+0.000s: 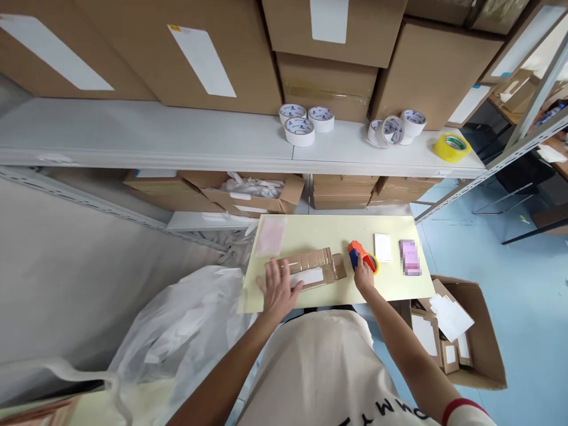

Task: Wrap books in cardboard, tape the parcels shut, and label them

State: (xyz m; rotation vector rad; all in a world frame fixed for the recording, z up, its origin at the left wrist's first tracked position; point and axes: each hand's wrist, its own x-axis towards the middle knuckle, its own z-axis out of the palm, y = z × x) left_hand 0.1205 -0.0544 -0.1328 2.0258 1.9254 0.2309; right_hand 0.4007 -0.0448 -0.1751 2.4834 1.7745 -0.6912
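A small, long cardboard box (306, 260) lies on the pale yellow tabletop, with a white label on it and flaps standing out at its right end. My left hand (279, 289) grips its left end, fingers over the top and thumb on the near side. In my right hand (364, 273) is an orange and blue tape dispenser (356, 248) loaded with a yellow-edged roll. It rests at the table, just right of the box's flaps and apart from them. My fingers partly hide its handle.
Beyond the dispenser lie a white label stack (382, 247) and a blurred-out purple item (410, 258). A pinkish sheet (271, 235) is at the far left. Tape rolls (299, 131) stand on the shelf (177, 133) ahead. An open carton (486, 343) sits low right, a plastic bag (177, 319) left.
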